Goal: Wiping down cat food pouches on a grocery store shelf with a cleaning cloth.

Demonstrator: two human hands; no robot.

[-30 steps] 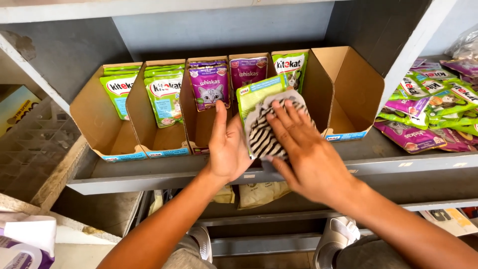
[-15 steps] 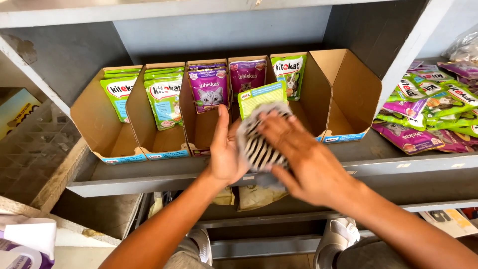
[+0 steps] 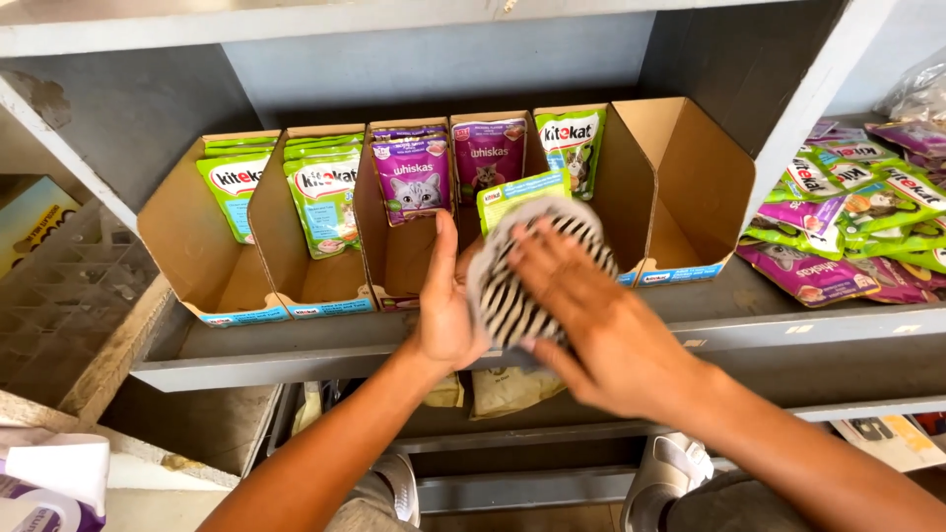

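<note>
1. I see my left hand (image 3: 445, 315) upright at the shelf (image 3: 325, 350) edge, palm turned inward, thumb up, backing the left side of a green pouch (image 3: 520, 197).
2. The pouch is held in front of the cardboard trays (image 3: 680, 187), just ahead of the fourth tray from the left; only its top edge shows above a striped cloth (image 3: 512, 296).
3. The black-and-white cloth covers most of the pouch's front and bulges toward me.
4. My right hand (image 3: 601, 330) lies flat over the cloth, fingers (image 3: 537, 261) spread and pointing up-left, pressing the cloth onto the pouch.
5. Left grip: part curled round the pouch's edge, clamping pouch and cloth against the right palm. Right grip: splayed, pressing, not pinching.
6. Behind the pouch, the trays stand in a row on the shelf. The two left of the pouch hold green pouches (image 3: 320, 192), the next two hold purple pouches (image 3: 416, 177), the one behind it holds another green one, and the rightmost tray shows bare cardboard.
7. Right of the trays, well apart from the pouch, a loose pile (image 3: 847, 227) of purple and green pouches lies on the shelf.
8. Below the pouch, under the shelf, my shoes (image 3: 670, 473) show on the floor.
</note>
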